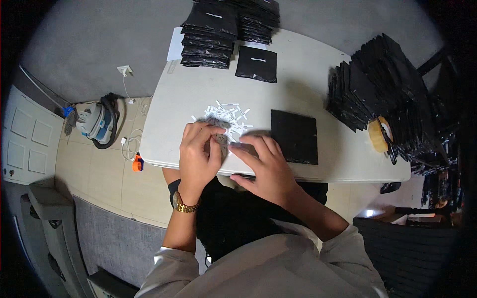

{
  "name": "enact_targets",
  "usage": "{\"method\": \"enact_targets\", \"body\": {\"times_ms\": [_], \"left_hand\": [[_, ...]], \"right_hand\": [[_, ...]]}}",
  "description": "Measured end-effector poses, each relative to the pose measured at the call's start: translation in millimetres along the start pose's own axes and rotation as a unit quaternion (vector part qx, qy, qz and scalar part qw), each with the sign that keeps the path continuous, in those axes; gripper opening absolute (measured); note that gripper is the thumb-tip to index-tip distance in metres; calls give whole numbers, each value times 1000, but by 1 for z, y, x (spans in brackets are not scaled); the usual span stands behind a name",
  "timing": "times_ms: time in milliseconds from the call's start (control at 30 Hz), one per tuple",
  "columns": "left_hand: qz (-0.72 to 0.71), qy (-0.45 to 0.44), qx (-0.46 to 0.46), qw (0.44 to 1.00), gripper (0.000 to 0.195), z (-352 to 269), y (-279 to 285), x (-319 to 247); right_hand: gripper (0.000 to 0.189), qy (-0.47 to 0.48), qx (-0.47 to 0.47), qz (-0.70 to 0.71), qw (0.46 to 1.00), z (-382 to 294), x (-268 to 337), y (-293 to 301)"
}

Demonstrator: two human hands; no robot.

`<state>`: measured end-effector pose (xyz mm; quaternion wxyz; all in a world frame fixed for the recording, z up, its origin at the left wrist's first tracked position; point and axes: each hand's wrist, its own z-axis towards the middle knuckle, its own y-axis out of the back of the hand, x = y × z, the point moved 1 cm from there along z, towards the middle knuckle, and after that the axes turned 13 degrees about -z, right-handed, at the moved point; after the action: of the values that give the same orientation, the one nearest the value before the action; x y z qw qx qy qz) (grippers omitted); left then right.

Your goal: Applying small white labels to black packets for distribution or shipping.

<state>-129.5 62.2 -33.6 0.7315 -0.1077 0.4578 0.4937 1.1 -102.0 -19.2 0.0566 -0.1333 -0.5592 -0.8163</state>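
A loose pile of small white paper strips [223, 111] with printed marks lies on the white table [186, 93]. My left hand [199, 152] is at the near left side of the pile, fingers curled and thumb raised close to them; whether a strip is between them is hidden. Over the near right edge of the pile is my right hand [266, 160], blurred, its thumb spread away. A small greyish strip shows at its index fingertip, but I cannot tell if it is held. Just right of that hand a flat black plastic package [294, 138] lies without a visible strip on top.
Stacked black packages [208, 37] stand at the back, beside a single black package [257, 67] bearing a white strip. More black packages [372, 82] lean at the right, near a roll of tape [378, 136]. A vacuum cleaner [95, 121] stands on the floor at left.
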Motion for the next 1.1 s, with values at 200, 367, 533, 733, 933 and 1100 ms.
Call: {"method": "enact_targets", "body": {"times_ms": [200,367,533,733,933,1100], "left_hand": [[2,8,-9,1000,22,1,3,-4],[8,-1,-19,1000,22,1,1,-5],[14,5,-20,1000,21,-1,2,-4],[-29,-46,77,996,25,-12,14,-16],[0,-50,129,990,28,-30,25,-25],[-9,-40,103,994,26,-24,20,-20]], "right_hand": [[52,33,-34,-25,999,-6,-1,-4],[39,45,-59,-11,997,-19,-9,-9],[28,61,-93,-3,994,-19,-6,-9],[20,56,-120,13,991,-15,-8,-6],[19,50,-128,31,990,-10,-13,-6],[15,35,-140,84,986,-4,-20,-7]]}}
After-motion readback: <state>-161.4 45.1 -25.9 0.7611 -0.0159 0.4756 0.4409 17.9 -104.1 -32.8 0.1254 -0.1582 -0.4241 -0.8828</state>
